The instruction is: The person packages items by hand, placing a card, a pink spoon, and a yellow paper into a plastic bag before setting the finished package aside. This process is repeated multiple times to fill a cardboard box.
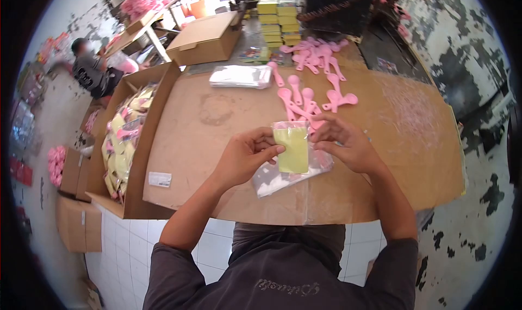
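The left hand (249, 153) pinched the left edge of a yellow card (294, 153), its thumb in front, and a clear sleeve (291, 124) showed around the card's top. The right hand (350, 146) was at the card's upper right with its fingers curled; whether they gripped the sleeve's edge could not be told. The card was held upright above a pile of clear bags (273, 183) lying on the cardboard-covered table (187, 152). Beyond the hands lay loose pink scoops (294, 88), with a denser heap (315, 53) farther back and a stack of clear packaging (240, 77) to their left. An open carton (154, 139) of filled packets (120, 141) stood at the table's left side.
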A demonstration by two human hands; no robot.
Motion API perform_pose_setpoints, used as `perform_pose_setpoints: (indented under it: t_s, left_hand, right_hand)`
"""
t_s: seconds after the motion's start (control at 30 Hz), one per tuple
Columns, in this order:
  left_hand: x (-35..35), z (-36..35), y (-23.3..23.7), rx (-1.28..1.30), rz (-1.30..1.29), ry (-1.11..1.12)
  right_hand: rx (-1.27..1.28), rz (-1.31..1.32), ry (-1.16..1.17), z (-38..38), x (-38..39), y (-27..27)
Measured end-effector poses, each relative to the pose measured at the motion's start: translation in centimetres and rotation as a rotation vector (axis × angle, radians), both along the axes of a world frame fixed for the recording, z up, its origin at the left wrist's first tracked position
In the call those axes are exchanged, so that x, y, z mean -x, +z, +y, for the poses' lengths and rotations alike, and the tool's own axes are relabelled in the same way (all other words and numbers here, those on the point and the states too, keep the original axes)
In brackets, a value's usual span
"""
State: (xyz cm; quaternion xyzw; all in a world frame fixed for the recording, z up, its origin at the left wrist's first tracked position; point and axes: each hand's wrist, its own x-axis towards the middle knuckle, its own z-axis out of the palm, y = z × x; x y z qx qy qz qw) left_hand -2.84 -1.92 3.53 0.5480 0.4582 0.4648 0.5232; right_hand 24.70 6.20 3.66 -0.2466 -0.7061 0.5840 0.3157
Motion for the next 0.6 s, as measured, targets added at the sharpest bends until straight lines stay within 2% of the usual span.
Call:
perform_pose_setpoints:
  t_s: [0.1, 0.17, 0.23, 0.27, 0.3, 0.37, 0.47, 0.57, 0.6]
  left_hand:
    - [4.7, -2.5, 0.4, -0.062, 0.035, 0.225]
    - [9.8, -4.4, 0.9, -0.194, 0.136, 0.493]
    - [16.4, -5.5, 0.3, -0.282, 0.153, 0.848]
    - [17.6, -5.7, 1.8, -0.300, 0.051, 0.986]
    - [22.9, -5.9, 0.3, -0.336, -0.021, 1.091]
    - [26.7, -6.8, -0.4, -0.366, -0.382, 0.793]
    - [22.1, -5.7, 0.1, -0.119, -0.384, 0.763]
    - [13.4, -3.9, 0.8, -0.033, 0.089, 0.472]
    - [10.6, -3.1, 0.9, -0.053, 0.133, 0.387]
  right_hand:
    - [-0.396, -0.317, -0.168, -0.2, -1.9, 1.2]
    - [-0.689, -0.588, -0.261, -0.3, -3.9, 1.9]
    - [-0.741, -0.607, -0.369, 0.6, -5.9, 0.5]
    - [-0.767, -0.619, -0.419, 1.0, -6.7, -0.4]
    - [-0.772, -0.617, -0.438, 1.3, -7.4, -1.1]
    - [-0.787, -0.597, -0.473, 1.7, -7.8, -2.2]
    - [-0.770, -0.626, -0.527, 1.6, -7.6, -2.0]
    - [-0.823, -0.675, -0.537, 1.6, -7.8, -1.8]
    - [-0.824, -0.717, -0.533, 1.5, -7.8, -1.7]
